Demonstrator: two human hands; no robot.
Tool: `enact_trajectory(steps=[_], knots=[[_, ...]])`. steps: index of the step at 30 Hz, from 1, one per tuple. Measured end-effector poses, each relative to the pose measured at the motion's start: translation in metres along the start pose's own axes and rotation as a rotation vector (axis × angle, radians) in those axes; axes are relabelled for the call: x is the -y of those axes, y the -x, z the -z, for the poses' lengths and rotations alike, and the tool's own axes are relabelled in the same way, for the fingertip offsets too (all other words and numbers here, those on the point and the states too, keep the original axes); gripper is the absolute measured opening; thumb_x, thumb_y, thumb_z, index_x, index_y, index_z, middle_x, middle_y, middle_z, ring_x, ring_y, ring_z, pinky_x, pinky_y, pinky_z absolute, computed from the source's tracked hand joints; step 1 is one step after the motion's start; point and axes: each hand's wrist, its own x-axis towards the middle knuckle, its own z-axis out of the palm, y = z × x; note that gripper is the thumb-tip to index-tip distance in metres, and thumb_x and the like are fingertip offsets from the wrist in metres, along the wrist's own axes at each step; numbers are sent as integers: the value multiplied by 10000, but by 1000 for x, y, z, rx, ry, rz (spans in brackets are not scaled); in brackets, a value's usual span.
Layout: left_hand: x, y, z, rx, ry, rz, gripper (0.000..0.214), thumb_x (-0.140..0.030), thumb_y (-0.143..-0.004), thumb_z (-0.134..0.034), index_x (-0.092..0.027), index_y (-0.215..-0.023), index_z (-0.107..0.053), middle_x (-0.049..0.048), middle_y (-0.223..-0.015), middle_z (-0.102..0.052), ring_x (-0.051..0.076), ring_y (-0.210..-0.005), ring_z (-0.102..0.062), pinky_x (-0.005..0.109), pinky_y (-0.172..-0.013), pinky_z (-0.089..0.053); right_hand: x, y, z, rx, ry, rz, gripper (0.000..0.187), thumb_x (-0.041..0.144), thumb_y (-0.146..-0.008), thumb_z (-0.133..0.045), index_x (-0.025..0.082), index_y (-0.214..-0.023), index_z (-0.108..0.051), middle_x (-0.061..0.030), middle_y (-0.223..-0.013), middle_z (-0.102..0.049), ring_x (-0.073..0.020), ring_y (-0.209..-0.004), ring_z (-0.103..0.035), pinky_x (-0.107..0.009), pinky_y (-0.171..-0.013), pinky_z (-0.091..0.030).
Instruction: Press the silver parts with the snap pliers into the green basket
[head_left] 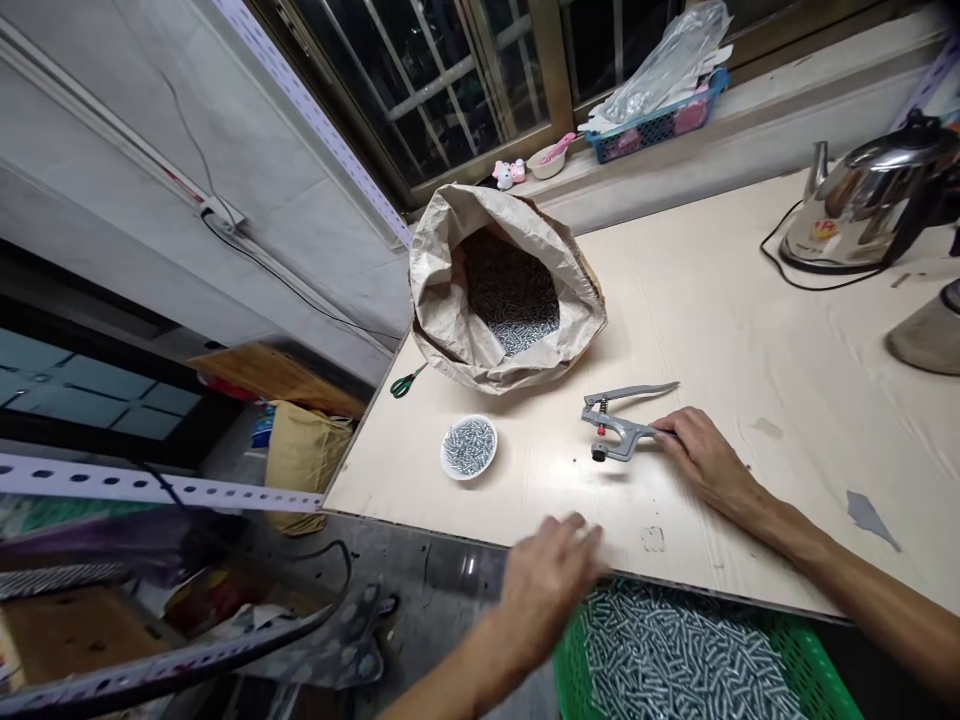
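Pliers (634,431) jut from the right hand (699,455), held by the lower handle (654,432), perhaps leaving the upper handle (641,390) free; whether the blurred left hand (551,565) holds anything, I can't tell.

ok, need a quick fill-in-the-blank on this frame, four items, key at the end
1. The hand holding the gray plier-like tool is the person's ____ one.
2. The motion-blurred hand is the person's ____ one.
3. The plastic basket full of small metal pieces is coloured ____.
4. Of the white bowl and the kettle, the one nearer the open paper sack is the ____.

Missing words: right; left; green; bowl.
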Motion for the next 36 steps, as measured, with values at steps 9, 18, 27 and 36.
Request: enact_trajectory(steps=[9,18,27,36], knots=[[153,-8,4,95,-246,529,221,-224,-933,-455,-192,-1007,-660,66,-965,-620,169,-860,-593,227,-646,-442,7,9,-11,121,-11,67,176,285,-979,-378,214,-954,-537,-61,-866,-561,-207,-816,-513,-391,-735,-451],[157,-12,-8,172,-266,391,214,-255,-939,-448,-218,-1037,-635,66,-1005,-611,178,-966,-549,226,-690,-457,8,9,-13,149,17,116,163,257,-981,-374,210,-969,-529,-64,-876,-573,-203,-826,-509,-383,-737,-451],[160,-19,-2,317,-323,128,272,-75,-900,-389,-172,-1051,-593,101,-984,-599,200,-931,-559,280,-730,-492,4,11,-19,160,113,154,229,296,-985,-355,185,-919,-545,-72,-846,-574,-211,-790,-502,-377,-697,-422],[122,-31,8,-76,220,432,176,-238,-877,-487,-167,-895,-648,87,-913,-659,191,-859,-609,316,-782,-496,17,8,-17,180,403,239,229,197,-970,-363,170,-913,-583,-63,-805,-564,-210,-754,-483,-348,-674,-358]])
